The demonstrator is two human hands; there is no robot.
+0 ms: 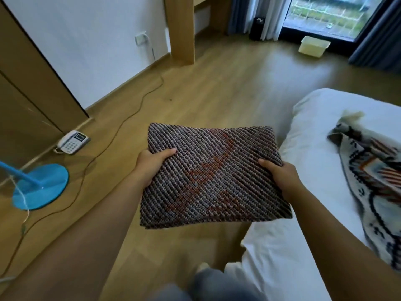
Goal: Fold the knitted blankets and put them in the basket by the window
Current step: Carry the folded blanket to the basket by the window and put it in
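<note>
A folded knitted blanket (212, 172), dark grey with an orange-red pattern, is held flat in the air above the wooden floor. My left hand (152, 164) grips its left edge, thumb on top. Its right edge is gripped the same way by my right hand (280, 172). A second knitted blanket (373, 183), white with dark blue and red patterns, lies unfolded and crumpled on the white bed (314, 135) at the right. The pale translucent basket (313, 46) stands on the floor by the window at the far upper right.
A blue fan base (41, 185) and a white telephone (72, 141) sit on the floor at the left, with a cable (121, 127) trailing across the boards. A wooden desk leg (181, 29) stands at the back. Dark curtains (377, 46) flank the window.
</note>
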